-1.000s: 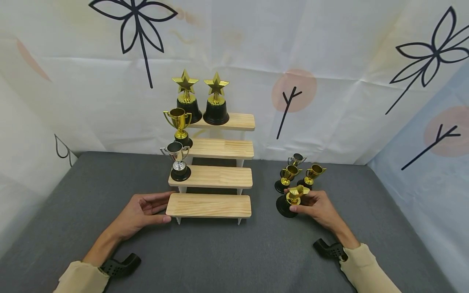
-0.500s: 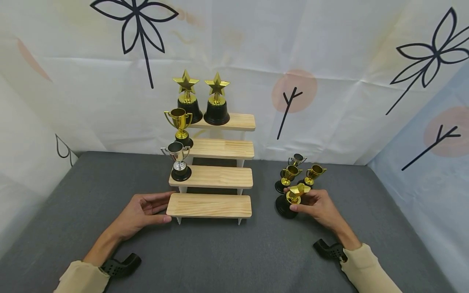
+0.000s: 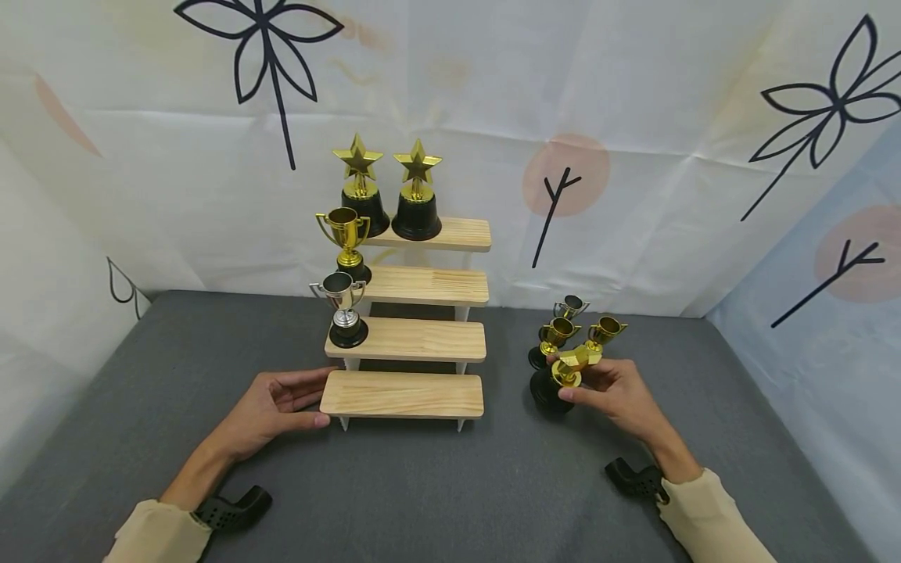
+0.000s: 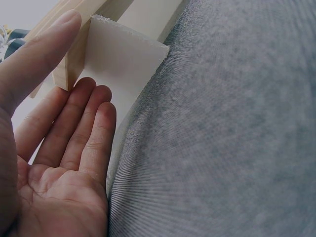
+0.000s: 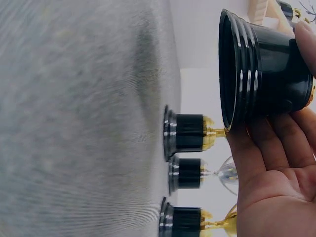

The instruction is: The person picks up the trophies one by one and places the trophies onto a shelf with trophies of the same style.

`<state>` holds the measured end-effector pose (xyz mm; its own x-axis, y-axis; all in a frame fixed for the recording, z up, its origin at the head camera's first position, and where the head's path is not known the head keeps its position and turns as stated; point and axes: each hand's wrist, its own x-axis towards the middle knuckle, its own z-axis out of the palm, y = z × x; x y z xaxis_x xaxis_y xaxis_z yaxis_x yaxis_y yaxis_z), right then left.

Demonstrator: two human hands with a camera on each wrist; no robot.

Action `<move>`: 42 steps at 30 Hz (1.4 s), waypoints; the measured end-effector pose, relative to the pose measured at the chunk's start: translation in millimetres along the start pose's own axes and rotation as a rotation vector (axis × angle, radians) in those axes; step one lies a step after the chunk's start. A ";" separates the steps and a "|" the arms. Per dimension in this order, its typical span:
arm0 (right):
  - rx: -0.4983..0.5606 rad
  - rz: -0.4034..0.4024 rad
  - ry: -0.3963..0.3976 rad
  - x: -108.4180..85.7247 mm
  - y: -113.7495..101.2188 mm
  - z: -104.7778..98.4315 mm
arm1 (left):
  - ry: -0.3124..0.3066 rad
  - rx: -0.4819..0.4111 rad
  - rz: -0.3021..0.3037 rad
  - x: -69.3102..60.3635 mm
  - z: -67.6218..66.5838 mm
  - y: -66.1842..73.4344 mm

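My right hand (image 3: 619, 395) pinches a star trophy (image 3: 551, 388) by its black base, between thumb and fingers. The gold star leans to the right. In the right wrist view the black base (image 5: 276, 66) hangs clear of the cloth. My left hand (image 3: 263, 414) has its fingers loosely extended at the left end of the lowest shelf (image 3: 401, 395). Seen from the left wrist, the fingertips (image 4: 86, 84) touch or nearly touch the wooden plank's end (image 4: 74, 64), with a white support (image 4: 126, 57) beside them. Behind the held trophy stand two gold cups (image 3: 559, 330) and one silver cup (image 3: 571, 306).
The four-step wooden stand bears two star trophies (image 3: 417, 191) on top, a gold cup (image 3: 345, 234) on the step below and a silver cup (image 3: 342, 309) on the one beneath. Grey cloth (image 3: 422, 493) covers the table. A printed fabric backdrop (image 3: 633, 180) rises behind.
My right hand has raised the star trophy slightly off the table, and the trophy has tilted a little. The left hand and the stand have not moved.
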<state>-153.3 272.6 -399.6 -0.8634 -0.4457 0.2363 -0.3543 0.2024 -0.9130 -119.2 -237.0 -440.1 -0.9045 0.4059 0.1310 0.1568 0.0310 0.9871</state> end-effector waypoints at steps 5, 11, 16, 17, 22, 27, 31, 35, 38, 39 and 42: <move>-0.027 0.001 0.032 -1.2 -10.4 0.3 | -0.002 -0.001 0.002 0.2 -0.2 -0.5; -0.042 -0.001 0.063 -1.6 -21.7 -1.0 | -0.003 -0.007 -0.001 0.6 0.0 -0.7; -0.013 -0.025 0.076 0.0 -26.6 -1.6 | -0.003 -0.014 0.001 0.1 -0.2 -1.6; -0.003 -0.028 0.078 0.1 -27.4 -1.6 | -0.004 -0.018 0.003 0.0 -0.4 -2.0; 0.030 -0.048 0.079 -0.5 -31.9 -2.8 | -0.011 -0.044 0.017 -0.5 -1.0 -3.6; 0.047 -0.073 0.085 -1.0 -36.1 -4.1 | -0.017 -0.054 0.025 -0.5 -0.9 -4.0; 0.073 -0.089 0.093 -0.5 -39.4 -4.9 | -0.017 -0.046 0.025 -0.1 -0.9 -4.0; 0.079 -0.103 0.094 1.0 -43.1 -4.6 | -0.016 -0.045 0.026 0.0 -1.2 -4.0; 0.070 -0.112 0.100 3.6 -47.1 -5.1 | -0.015 -0.046 0.027 -0.2 -1.2 -4.2; 0.063 -0.112 0.103 4.8 -48.6 -5.5 | -0.014 -0.045 0.027 -0.1 -1.2 -4.3; 0.039 -0.116 0.099 8.7 -53.1 -6.3 | -0.010 -0.042 0.019 -0.2 -1.2 -4.7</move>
<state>-144.3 263.4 -347.0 -0.8491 -0.3761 0.3711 -0.4414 0.1190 -0.8894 -120.3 -238.3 -444.6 -0.8974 0.4155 0.1485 0.1564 -0.0154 0.9876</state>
